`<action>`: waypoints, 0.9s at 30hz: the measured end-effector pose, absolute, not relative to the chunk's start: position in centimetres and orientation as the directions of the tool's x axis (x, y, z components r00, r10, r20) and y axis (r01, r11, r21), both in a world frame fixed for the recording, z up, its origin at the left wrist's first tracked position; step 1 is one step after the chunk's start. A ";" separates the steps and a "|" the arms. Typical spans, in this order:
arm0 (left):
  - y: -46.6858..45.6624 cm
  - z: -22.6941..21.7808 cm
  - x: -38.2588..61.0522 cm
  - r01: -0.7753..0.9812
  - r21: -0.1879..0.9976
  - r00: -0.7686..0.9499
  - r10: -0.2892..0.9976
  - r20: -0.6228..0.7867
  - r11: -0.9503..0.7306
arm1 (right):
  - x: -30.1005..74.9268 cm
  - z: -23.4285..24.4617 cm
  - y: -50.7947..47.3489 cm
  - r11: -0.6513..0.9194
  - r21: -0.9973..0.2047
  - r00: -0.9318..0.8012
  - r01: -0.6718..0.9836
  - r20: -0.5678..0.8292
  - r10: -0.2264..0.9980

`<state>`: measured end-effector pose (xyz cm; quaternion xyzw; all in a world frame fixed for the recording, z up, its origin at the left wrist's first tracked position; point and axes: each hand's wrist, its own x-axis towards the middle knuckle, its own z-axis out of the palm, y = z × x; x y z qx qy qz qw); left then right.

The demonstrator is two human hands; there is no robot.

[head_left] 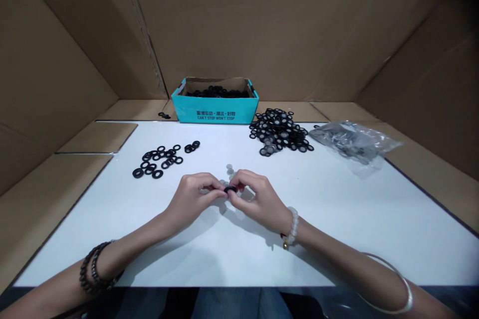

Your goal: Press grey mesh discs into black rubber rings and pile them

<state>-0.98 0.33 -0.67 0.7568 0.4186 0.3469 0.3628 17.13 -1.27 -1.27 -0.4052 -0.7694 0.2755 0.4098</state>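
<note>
My left hand (196, 193) and my right hand (254, 197) meet over the middle of the white table (337, 219). Both pinch one small black rubber ring (229, 190) between their fingertips. A few small round mesh discs (229, 168) lie on the table just behind the hands. To the left lies a loose group of black rings (160, 157). A heap of black rings with mesh inside (280, 132) sits at the back right.
A teal cardboard box (216, 108) holding black rings stands at the back centre. A clear plastic bag (354, 140) of parts lies at the right. Brown cardboard walls (56, 75) enclose the table on three sides.
</note>
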 end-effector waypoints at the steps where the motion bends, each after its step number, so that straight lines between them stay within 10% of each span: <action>1: 0.4 -0.7 -0.9 0.370 0.874 0.394 0.905 0.160 -0.315 | 17.3 -1.2 -1.1 0.512 -0.769 -0.359 0.382 0.387 0.849; 9: 1.0 -1.1 -0.7 0.219 0.964 0.483 0.841 -0.244 0.153 | 18.5 -1.3 0.1 0.366 -0.800 -0.528 0.475 0.074 0.846; 27: 1.0 -0.7 -0.4 0.221 0.950 0.508 0.805 -0.306 0.222 | 18.4 -1.6 -0.7 0.751 -0.503 -0.524 0.428 0.539 0.660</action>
